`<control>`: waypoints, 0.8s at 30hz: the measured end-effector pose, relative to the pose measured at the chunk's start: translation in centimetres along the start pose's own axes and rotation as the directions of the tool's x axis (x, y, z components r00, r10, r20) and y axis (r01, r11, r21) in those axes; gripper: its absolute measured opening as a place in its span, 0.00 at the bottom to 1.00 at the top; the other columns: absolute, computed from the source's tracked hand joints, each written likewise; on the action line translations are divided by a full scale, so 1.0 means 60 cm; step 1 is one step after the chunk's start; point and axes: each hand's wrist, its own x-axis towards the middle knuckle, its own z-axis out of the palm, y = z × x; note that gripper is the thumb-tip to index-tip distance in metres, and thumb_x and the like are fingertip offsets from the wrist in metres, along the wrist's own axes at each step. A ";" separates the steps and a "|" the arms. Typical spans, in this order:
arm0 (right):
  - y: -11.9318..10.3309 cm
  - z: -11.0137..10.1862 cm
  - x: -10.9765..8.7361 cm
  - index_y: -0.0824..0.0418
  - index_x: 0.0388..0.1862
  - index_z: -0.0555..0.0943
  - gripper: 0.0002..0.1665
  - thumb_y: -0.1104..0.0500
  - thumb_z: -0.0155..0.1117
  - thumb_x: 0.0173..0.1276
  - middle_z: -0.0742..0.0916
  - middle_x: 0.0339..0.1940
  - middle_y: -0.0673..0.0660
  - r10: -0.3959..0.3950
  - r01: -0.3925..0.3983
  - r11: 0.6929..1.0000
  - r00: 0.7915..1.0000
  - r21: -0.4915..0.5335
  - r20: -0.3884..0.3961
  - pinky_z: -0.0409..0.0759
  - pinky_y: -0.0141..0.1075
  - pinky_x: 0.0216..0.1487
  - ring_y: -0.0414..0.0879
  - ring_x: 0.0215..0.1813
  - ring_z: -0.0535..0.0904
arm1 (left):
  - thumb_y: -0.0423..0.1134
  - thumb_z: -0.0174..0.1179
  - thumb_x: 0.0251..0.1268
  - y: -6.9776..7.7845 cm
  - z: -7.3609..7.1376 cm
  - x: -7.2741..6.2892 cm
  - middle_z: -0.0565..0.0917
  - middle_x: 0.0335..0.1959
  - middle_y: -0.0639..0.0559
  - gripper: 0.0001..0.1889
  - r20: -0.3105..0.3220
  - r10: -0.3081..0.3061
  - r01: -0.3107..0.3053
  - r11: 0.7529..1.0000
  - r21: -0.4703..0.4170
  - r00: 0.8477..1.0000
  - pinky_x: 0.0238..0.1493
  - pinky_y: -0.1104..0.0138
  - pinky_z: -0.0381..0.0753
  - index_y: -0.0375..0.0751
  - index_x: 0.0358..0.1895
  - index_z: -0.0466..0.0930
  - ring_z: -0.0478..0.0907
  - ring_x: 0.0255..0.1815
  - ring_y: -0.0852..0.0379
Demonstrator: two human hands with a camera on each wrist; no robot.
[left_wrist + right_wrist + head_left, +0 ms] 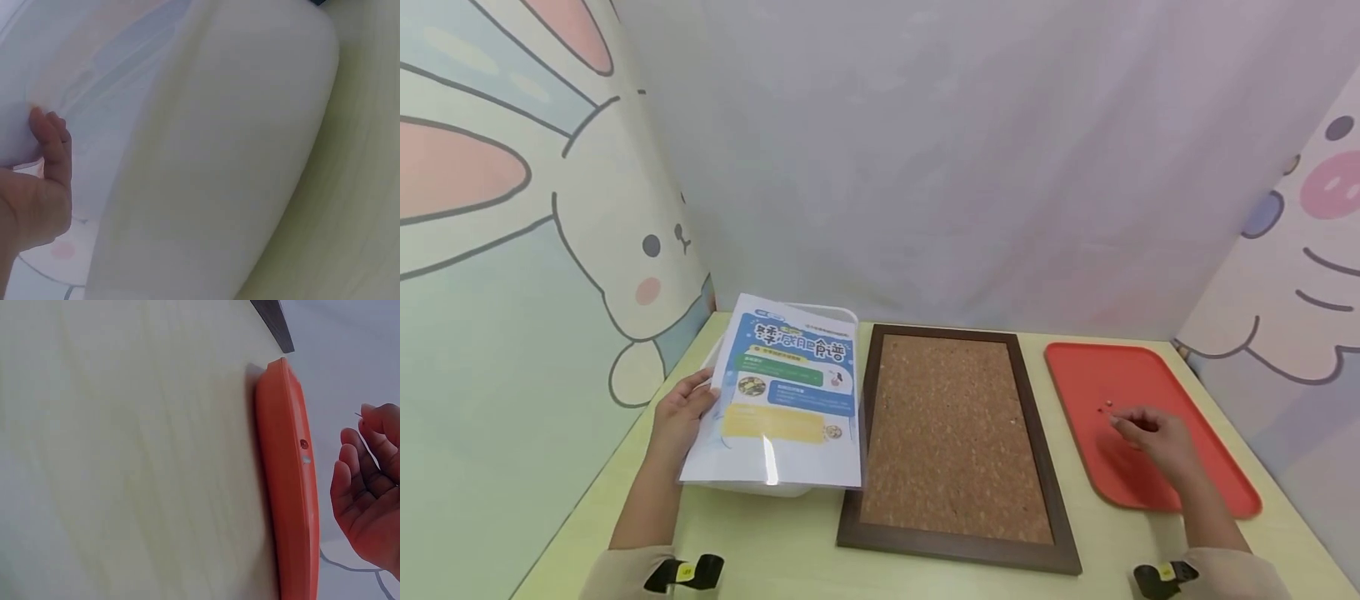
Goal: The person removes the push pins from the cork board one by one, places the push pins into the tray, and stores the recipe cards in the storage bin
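My left hand (683,408) grips the left edge of a printed sheet (790,392) with a glossy surface and blue, green and yellow panels. The sheet is held tilted over a white plastic bin (842,313), covering most of it. In the left wrist view my fingers curl at the sheet's edge, beyond the bin's wall (219,144). Over the red tray (1180,417), my right hand (1157,437) pinches a pushpin (359,415) between thumb and forefinger, its thin needle sticking out. A couple of small pins (1108,403) lie on the tray close to my fingertips.
Between bin and tray lies a cork board (955,433) in a dark brown frame, on a pale wooden table (775,542). A plain light curtain (955,167) hangs behind. Side panels with a cartoon rabbit (617,233) and a pig (1300,233) enclose the table.
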 end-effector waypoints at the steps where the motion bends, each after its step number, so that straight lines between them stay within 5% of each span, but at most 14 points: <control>1: 0.001 -0.001 -0.001 0.71 0.44 0.77 0.24 0.48 0.59 0.67 0.81 0.33 0.51 0.004 -0.004 1.000 1.000 -0.009 0.001 0.78 0.35 0.32 0.43 0.34 0.77 | 0.34 0.55 0.66 0.000 -0.006 0.002 0.82 0.35 0.67 0.18 0.002 -0.001 0.001 1.000 -0.002 1.000 0.38 0.76 0.74 0.45 0.58 0.69 0.78 0.38 0.68; 8: 0.006 -0.003 -0.003 0.70 0.43 0.78 0.24 0.48 0.61 0.66 0.82 0.32 0.51 0.031 -0.031 0.999 1.000 -0.038 0.001 0.77 0.35 0.30 0.43 0.32 0.76 | 0.35 0.55 0.67 -0.003 -0.039 0.015 0.81 0.34 0.70 0.20 0.024 0.053 -0.055 0.992 0.114 0.998 0.36 0.76 0.75 0.44 0.61 0.69 0.78 0.36 0.69; 12: 0.013 -0.005 0.001 0.70 0.43 0.78 0.24 0.48 0.60 0.67 0.82 0.33 0.54 0.033 -0.032 0.997 0.999 -0.064 0.004 0.76 0.36 0.30 0.43 0.32 0.75 | 0.36 0.54 0.67 -0.004 -0.053 0.022 0.80 0.35 0.68 0.22 0.060 0.102 -0.115 0.960 0.257 0.993 0.34 0.74 0.75 0.39 0.63 0.66 0.78 0.35 0.68; 19: 0.024 -0.005 0.005 0.72 0.44 0.78 0.25 0.49 0.58 0.68 0.83 0.35 0.60 0.070 -0.068 0.994 0.997 -0.091 0.023 0.77 0.36 0.30 0.44 0.32 0.76 | 0.41 0.52 0.69 -0.005 -0.067 0.038 0.79 0.49 0.39 0.24 0.126 0.130 -0.175 0.854 0.490 0.983 0.35 0.70 0.75 0.36 0.65 0.64 0.77 0.37 0.63; 24: 0.026 -0.005 0.004 0.74 0.44 0.77 0.24 0.51 0.58 0.68 0.84 0.35 0.61 0.072 -0.070 0.996 0.997 -0.059 0.039 0.78 0.37 0.30 0.43 0.31 0.79 | 0.45 0.52 0.69 -0.005 -0.077 0.051 0.79 0.47 0.37 0.24 0.125 0.152 -0.197 0.744 0.639 0.980 0.38 0.64 0.71 0.36 0.63 0.68 0.75 0.40 0.52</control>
